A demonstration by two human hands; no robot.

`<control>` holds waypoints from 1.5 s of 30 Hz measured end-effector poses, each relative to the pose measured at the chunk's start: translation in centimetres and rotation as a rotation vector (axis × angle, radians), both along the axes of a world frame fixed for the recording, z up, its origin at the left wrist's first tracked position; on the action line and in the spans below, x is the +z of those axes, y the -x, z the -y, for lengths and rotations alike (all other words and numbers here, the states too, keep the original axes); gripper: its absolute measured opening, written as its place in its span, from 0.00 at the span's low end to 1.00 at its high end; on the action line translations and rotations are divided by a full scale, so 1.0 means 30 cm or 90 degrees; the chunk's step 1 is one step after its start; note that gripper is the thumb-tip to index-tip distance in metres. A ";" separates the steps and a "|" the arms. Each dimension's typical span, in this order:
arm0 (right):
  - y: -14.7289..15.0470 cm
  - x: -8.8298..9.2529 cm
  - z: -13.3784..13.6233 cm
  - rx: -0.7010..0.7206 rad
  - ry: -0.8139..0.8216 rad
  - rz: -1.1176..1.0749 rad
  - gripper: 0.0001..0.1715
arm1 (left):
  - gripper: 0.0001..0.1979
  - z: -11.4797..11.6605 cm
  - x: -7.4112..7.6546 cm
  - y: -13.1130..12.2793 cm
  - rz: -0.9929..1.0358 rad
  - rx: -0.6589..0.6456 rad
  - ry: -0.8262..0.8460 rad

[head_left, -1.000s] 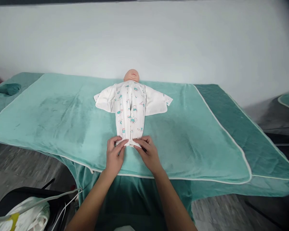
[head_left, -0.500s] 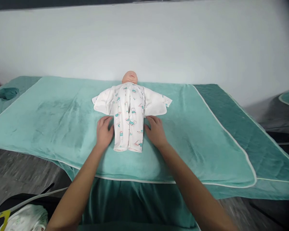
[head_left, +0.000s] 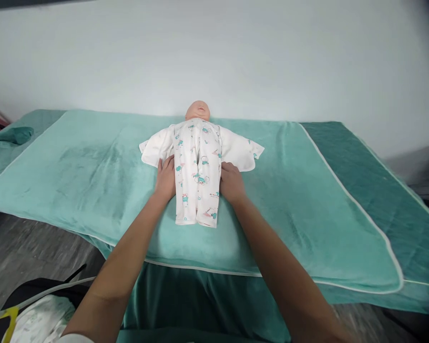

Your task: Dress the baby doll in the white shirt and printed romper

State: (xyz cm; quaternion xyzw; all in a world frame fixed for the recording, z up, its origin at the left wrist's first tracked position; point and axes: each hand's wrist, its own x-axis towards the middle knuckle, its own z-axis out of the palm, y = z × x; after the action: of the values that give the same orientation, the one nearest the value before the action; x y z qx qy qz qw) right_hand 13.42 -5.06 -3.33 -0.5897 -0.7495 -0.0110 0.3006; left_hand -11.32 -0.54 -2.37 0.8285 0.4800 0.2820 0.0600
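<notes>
A baby doll (head_left: pixel 198 110) lies on its back, its head toward the wall and its body hidden by white printed baby clothes (head_left: pixel 201 193). Two leg parts run straight toward me, and the sleeves and plain white flaps (head_left: pixel 235 148) spread out to both sides. My left hand (head_left: pixel 166 178) is at the left edge of the legs, fingers at the lower edge of the flap, thumb out of sight behind the cloth. On the opposite edge, my right hand (head_left: pixel 231 182) is curled, fingertips hidden by the cloth. Both hands appear closed on the clothes.
A light green blanket (head_left: pixel 93 181) with white piping covers a darker green padded surface (head_left: pixel 373 186) against a white wall (head_left: pixel 214 57). At the lower left, white printed cloth (head_left: pixel 45 319) lies beside a pale tube (head_left: pixel 57 288) with a yellow piece.
Both hands have moved slightly up along the clothes and inward against their edges, fingers now partly hidden. The view has shifted a little; the doll stays in place.
</notes>
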 end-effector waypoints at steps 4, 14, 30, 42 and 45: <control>-0.004 -0.003 0.021 0.040 -0.024 -0.066 0.16 | 0.19 -0.001 0.003 0.000 0.042 0.016 0.005; 0.004 0.009 0.034 0.053 0.029 -0.098 0.13 | 0.09 0.014 -0.001 0.016 0.011 0.059 -0.038; -0.195 0.009 0.021 -0.510 0.085 -0.211 0.26 | 0.12 -0.018 -0.021 0.066 0.419 0.259 0.027; -0.073 0.243 -0.065 -0.068 0.078 -0.814 0.15 | 0.11 -0.021 -0.031 0.066 0.464 0.259 0.057; 0.024 0.332 -0.051 0.046 0.092 -0.611 0.12 | 0.11 -0.021 -0.032 0.066 0.465 0.257 0.065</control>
State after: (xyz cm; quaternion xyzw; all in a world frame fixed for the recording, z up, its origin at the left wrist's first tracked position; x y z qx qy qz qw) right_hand 12.71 -3.54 6.63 -0.5210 -0.5451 0.3249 0.5708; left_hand -13.30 0.08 -3.33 0.5596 0.5931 0.5391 0.2109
